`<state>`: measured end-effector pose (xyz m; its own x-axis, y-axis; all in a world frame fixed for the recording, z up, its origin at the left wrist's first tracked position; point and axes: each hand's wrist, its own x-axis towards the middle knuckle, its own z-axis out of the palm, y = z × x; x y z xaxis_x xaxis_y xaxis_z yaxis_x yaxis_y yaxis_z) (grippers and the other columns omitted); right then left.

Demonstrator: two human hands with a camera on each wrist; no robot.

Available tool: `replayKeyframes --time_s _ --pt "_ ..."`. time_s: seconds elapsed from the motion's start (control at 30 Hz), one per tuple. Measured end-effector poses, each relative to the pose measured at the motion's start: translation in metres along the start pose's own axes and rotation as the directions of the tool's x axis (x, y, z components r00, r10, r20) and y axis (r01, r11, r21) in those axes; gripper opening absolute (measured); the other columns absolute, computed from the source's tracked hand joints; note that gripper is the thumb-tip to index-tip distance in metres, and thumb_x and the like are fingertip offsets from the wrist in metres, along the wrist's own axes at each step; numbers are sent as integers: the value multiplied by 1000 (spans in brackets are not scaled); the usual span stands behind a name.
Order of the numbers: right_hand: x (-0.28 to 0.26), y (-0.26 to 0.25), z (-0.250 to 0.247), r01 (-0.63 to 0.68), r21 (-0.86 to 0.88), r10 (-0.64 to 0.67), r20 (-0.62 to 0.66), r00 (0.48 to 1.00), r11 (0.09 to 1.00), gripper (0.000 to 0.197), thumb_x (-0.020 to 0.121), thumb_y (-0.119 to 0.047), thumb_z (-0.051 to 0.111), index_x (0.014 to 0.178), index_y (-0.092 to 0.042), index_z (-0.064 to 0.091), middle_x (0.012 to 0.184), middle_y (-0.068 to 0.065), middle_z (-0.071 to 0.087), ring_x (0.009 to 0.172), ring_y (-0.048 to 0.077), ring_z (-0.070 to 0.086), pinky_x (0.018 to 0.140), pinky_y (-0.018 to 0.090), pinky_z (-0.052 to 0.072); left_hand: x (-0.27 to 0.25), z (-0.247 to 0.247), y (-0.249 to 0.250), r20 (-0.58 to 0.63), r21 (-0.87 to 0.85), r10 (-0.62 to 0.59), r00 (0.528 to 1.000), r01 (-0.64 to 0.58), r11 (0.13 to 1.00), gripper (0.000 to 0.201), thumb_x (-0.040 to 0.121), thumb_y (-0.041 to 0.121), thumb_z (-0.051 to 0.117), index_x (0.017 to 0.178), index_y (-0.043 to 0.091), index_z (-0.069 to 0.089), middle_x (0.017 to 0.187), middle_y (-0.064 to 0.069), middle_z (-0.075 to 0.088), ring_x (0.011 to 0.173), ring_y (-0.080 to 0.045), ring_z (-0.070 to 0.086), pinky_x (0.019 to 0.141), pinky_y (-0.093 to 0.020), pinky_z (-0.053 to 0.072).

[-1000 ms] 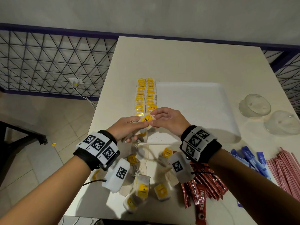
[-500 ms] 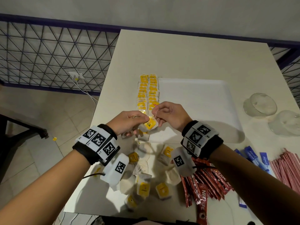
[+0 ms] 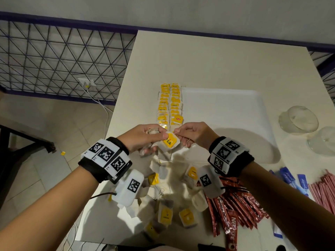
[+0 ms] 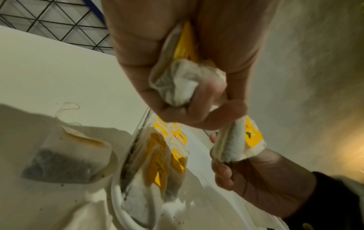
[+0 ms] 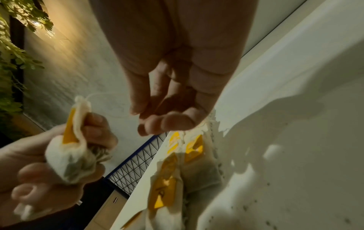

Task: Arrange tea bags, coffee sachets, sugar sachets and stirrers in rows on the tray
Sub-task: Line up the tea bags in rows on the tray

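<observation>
My left hand [image 3: 159,136] grips a small bunch of tea bags [image 4: 177,82] just above the tray's near left corner. One tea bag [image 3: 169,142] with a yellow tag sticks out from under the thumb. My right hand [image 3: 178,132] is just right of it and pinches that bag's thin string [image 5: 110,101] between thumb and fingertips. Two rows of yellow-tagged tea bags [image 3: 170,104] lie along the left side of the white tray [image 3: 226,115]. Loose tea bags [image 3: 166,212] lie scattered on the table under my wrists.
Red coffee sachets [image 3: 232,211] are piled to the right of the loose bags. Blue sugar sachets [image 3: 290,178] and red stirrers [image 3: 322,192] lie farther right. Two glass bowls [image 3: 299,118] stand right of the tray. The table's left edge [image 3: 119,98] drops to the floor.
My right hand has let go of the tea bag's body and drawn a little to the right, pulling its string out. The left hand keeps its bunch in nearly the same place.
</observation>
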<state>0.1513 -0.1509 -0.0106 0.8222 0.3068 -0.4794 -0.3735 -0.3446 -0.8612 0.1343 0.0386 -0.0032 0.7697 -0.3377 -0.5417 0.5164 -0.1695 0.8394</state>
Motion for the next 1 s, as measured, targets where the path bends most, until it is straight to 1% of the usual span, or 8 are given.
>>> replayKeyframes --time_s 0.17,0.43,0.5,0.6,0.67,0.77,0.87,1.0 --pt "-2 5 10 -13 -35 14 30 999 999 20 92 -4 49 74 -9 57 44 -11 58 40 0 49 42 15 36 2 5 5 -43 -100 33 999 -37 994 5 89 14 56 83 13 56 41 3 46 34 -9 40 35 -14 31" --pt "-9 -1 13 -15 -158 32 106 994 987 25 95 -13 46 72 -16 55 66 -4 60 46 -1 51 48 16 39 3 17 12 -35 -163 37 999 -42 986 12 95 15 47 83 15 50 40 2 45 30 -7 38 31 -13 28" --pt "-9 2 10 -12 -166 30 103 994 986 19 93 -11 48 77 -12 57 67 -3 60 45 -2 51 49 17 40 3 19 11 -54 -146 23 998 -31 989 11 95 16 48 85 16 50 41 5 45 30 -6 40 31 -12 28" --pt "-11 5 5 -18 -122 29 86 996 992 6 89 -7 56 90 -3 60 68 0 60 51 2 54 51 18 42 6 20 4 -90 -111 -3 996 -7 994 5 93 20 53 89 18 53 52 -5 42 31 -9 42 32 -13 30" --pt "-13 7 2 -41 -35 43 58 997 999 7 86 -2 58 83 -9 59 67 1 60 59 7 55 56 19 45 9 22 -2 -136 -103 -23 991 9 995 5 92 21 55 88 19 54 53 -7 40 30 -9 42 31 -13 31" --pt "-15 11 -1 -63 80 62 6 998 995 13 84 0 58 82 -13 59 66 3 60 62 8 56 64 20 48 10 28 -7 -165 -100 -40 986 24 995 7 93 20 55 88 16 51 38 -1 42 26 -9 41 29 -12 28" --pt "-13 21 2 -39 29 40 -46 998 999 4 85 -9 63 84 -12 60 62 0 60 50 0 55 59 15 48 12 34 -16 -148 -28 -29 989 25 999 8 92 20 57 89 14 53 36 0 44 27 -11 42 30 -13 28" --pt "-4 32 1 -57 -36 56 -9 998 998 12 84 -10 65 75 -13 58 50 -6 59 45 0 53 55 17 47 11 34 -20 -138 106 -25 990 40 994 9 91 22 58 88 14 57 39 6 47 32 -12 46 31 -15 32"
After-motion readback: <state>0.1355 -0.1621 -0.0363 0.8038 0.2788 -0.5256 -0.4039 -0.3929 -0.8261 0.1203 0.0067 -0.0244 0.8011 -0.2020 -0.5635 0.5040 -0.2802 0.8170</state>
